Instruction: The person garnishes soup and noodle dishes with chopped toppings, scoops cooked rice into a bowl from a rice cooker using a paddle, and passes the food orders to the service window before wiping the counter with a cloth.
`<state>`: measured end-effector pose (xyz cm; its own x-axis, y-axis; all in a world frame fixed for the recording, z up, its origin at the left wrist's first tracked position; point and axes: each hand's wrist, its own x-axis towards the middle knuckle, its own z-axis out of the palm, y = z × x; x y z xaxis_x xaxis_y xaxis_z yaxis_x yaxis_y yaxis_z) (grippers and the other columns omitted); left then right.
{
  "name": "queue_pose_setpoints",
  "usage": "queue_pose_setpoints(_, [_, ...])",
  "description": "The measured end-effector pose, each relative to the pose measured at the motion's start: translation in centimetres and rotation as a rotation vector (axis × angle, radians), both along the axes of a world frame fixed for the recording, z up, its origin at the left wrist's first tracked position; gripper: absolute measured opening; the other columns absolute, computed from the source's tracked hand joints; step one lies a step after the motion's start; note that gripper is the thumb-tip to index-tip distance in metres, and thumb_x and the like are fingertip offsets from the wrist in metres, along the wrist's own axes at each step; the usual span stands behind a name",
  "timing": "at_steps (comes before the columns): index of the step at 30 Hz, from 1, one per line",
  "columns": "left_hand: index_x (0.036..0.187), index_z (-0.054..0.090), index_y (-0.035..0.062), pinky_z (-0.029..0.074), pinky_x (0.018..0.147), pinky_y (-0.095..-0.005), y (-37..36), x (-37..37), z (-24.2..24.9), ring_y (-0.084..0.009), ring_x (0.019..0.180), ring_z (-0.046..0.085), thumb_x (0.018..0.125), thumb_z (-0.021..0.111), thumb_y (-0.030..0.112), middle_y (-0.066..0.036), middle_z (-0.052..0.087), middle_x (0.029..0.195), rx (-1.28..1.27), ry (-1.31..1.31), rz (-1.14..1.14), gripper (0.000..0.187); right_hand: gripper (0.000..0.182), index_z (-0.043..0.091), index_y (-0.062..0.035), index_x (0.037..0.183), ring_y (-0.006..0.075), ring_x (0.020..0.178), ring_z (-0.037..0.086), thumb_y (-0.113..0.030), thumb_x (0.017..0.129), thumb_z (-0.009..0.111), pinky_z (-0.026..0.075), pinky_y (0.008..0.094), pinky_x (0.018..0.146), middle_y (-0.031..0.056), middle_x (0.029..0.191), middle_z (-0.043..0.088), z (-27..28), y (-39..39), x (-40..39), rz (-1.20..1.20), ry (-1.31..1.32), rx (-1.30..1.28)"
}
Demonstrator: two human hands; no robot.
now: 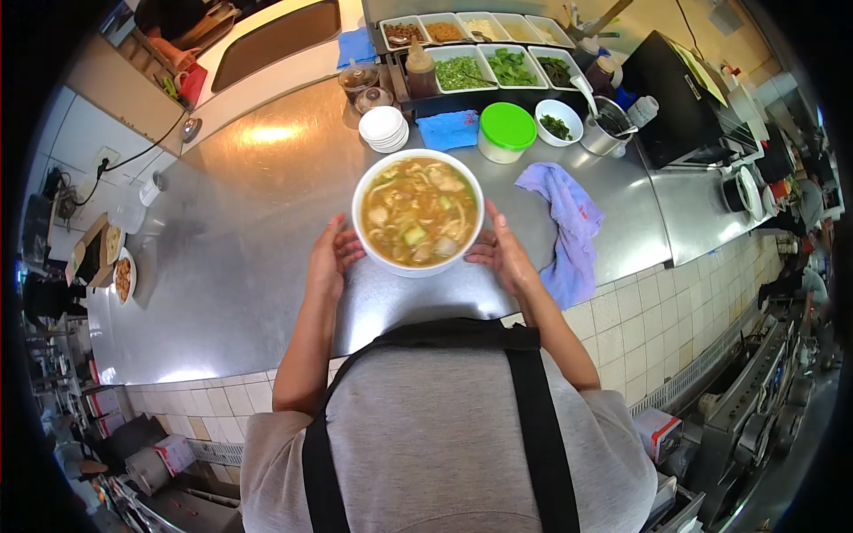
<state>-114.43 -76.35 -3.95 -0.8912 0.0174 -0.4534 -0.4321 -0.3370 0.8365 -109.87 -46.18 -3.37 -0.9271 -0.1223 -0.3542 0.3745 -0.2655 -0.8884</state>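
Note:
A large white bowl (418, 268) filled with brown noodle soup, with pale chunks and green pieces in it, is level in front of me over the steel counter. My left hand (334, 252) is at its left side, fingers curved against the lower wall. On the right side, my right hand (505, 253) has its fingertips against the bowl below the rim, thumb pointing up. The bowl sits between both hands; its underside is hidden.
Behind the bowl are stacked white saucers (384, 129), a green-lidded tub (506, 131), a folded blue cloth (449, 130) and topping trays (464, 71). A purple towel (573, 226) lies to the right. A plate of food (124, 275) is far left. At top left is another person's arm (169, 55).

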Motion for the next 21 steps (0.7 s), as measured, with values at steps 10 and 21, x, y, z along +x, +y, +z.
queue_pose_setpoints(10, [0.132,0.044,0.0045,0.05,0.065,-0.0246,-7.1,0.2,0.4,-0.0116,0.077,0.06,0.095,0.049,0.038,-0.007,0.064,0.096,-0.213,0.174,0.152,0.05,0.058,0.047,-0.0085,0.131,0.0337,0.108,0.055,-0.042,0.085,0.058,0.046,0.0417,0.088,0.0238,0.134,0.043,2.7,1.3,-0.6,0.054,0.42,1.216])
queue_pose_setpoints(21, [0.117,0.056,0.0015,0.047,0.063,-0.0207,-13.3,6.4,-2.0,-0.0092,0.075,0.058,0.095,0.052,0.024,-0.006,0.064,0.093,-0.328,0.234,0.301,0.032,0.03,0.067,-0.0107,0.096,0.0321,0.094,0.058,0.001,0.074,0.051,0.045,0.0367,0.086,0.0152,0.096,0.061,0.8,14.9,0.1,-0.467,0.492,1.398])
